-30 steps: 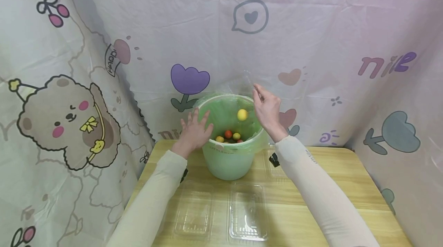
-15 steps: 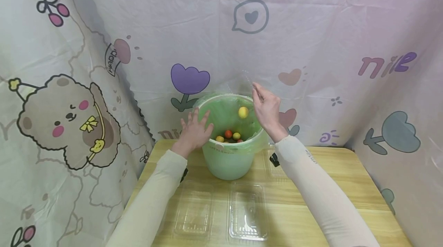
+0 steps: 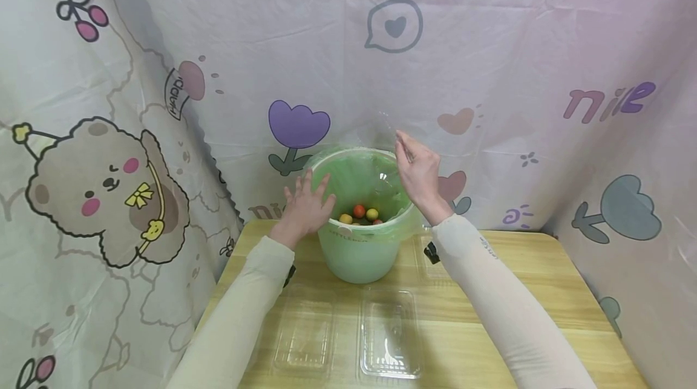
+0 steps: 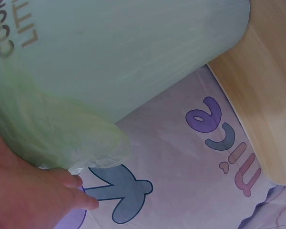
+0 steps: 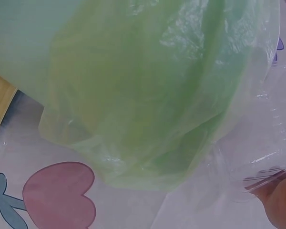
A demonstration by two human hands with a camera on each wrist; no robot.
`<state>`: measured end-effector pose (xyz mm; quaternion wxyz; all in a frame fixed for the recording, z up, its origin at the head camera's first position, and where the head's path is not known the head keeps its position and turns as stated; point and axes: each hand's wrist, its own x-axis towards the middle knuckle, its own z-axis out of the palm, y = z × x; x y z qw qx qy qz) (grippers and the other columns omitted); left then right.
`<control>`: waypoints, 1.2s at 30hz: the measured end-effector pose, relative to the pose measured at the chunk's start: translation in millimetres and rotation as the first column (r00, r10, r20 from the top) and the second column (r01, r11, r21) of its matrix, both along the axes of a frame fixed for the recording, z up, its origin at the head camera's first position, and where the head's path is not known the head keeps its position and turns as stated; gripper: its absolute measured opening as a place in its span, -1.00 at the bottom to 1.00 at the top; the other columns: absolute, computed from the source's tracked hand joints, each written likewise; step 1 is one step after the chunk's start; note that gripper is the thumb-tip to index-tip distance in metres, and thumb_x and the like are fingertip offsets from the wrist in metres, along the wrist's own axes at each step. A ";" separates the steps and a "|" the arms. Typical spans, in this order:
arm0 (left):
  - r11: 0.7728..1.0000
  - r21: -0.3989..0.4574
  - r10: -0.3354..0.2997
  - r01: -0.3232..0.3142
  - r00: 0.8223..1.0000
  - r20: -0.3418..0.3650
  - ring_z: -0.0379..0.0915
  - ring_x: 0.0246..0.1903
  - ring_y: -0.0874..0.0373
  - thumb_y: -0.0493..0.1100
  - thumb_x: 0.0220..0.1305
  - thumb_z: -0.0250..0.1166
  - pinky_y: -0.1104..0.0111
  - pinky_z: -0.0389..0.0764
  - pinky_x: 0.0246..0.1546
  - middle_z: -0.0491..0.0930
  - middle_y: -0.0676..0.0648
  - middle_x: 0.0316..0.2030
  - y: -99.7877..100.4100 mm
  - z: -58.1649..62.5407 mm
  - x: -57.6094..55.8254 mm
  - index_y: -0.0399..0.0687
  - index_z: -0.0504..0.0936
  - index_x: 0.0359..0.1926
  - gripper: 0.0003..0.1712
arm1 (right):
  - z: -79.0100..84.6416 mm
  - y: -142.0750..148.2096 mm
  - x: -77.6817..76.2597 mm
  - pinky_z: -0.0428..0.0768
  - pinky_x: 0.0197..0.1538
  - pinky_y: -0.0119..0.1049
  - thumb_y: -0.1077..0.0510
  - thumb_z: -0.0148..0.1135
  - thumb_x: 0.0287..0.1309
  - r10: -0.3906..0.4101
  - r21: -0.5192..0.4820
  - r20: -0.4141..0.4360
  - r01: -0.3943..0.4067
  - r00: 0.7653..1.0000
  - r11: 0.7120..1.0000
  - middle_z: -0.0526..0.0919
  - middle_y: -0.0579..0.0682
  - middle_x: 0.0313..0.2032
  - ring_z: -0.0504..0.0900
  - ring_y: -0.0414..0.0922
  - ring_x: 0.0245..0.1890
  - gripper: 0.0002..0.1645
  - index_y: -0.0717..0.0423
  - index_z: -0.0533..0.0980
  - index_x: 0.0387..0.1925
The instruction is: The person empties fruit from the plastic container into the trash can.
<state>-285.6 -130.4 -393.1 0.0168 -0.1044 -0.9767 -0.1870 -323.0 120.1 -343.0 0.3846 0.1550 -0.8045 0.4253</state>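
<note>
A pale green bucket (image 3: 359,262) lined with a thin green plastic bag (image 3: 348,177) stands at the back of the table. Several small red and yellow balls, among them a red ball (image 3: 359,211) and a yellow ball (image 3: 372,214), lie inside it. My left hand (image 3: 306,207) rests at the bucket's left rim, fingers spread; the left wrist view shows the bag's folded edge (image 4: 95,143) beside it. With my right hand (image 3: 420,172) I hold a clear plastic box (image 3: 383,177) by its edge, tilted over the bucket. That box's ridged wall (image 5: 262,138) shows in the right wrist view.
Two clear plastic boxes, a left one (image 3: 304,340) and a right one (image 3: 391,337), lie on the wooden table (image 3: 490,316) in front of the bucket. Another clear box (image 3: 430,271) is partly behind my right forearm. Printed cloth (image 3: 490,62) hangs close behind and on both sides.
A yellow ball seen at the tilted box has gone from sight, leaving only glints on the clear plastic. My right hand has shifted very slightly left; my left hand stays put.
</note>
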 end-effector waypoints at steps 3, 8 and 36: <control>1.000 -0.004 0.001 -0.001 1.000 0.002 -0.34 0.62 -0.52 0.27 0.61 -0.31 -0.47 -0.31 0.52 -0.39 -0.37 0.68 0.5 0.5 0.1 0.07 -0.06 0.72 -0.18 | 0.1 0.7 1.0 0.73 0.21 -0.05 0.23 0.23 0.47 -0.005 0.003 0.002 0.005 1.000 1.000 0.72 0.19 0.16 0.77 0.15 0.12 -0.66 0.24 0.68 0.17; 1.000 -0.006 -0.001 0.001 1.000 0.000 -0.35 0.62 -0.52 0.25 0.62 -0.31 -0.48 -0.31 0.51 -0.39 -0.38 0.68 0.9 0.8 0.1 0.06 -0.07 0.72 -0.19 | 0.8 1.4 1.4 0.71 0.24 -0.06 0.21 0.22 0.48 -0.011 0.003 0.012 0.011 1.000 1.000 0.72 0.17 0.16 0.77 0.14 0.13 -0.65 0.20 0.68 0.19; 1.000 -0.003 0.001 -0.001 1.000 0.015 -0.41 0.62 -0.52 0.24 0.62 -0.29 -0.49 -0.37 0.51 -0.40 -0.37 0.68 0.3 1.6 0.6 0.05 -0.07 0.72 -0.19 | 5.8 10.9 5.5 0.79 0.04 0.01 0.22 0.24 0.46 -0.040 -0.033 0.007 0.041 0.999 0.999 0.76 0.23 0.07 0.83 0.18 -0.06 -0.65 0.24 0.69 0.17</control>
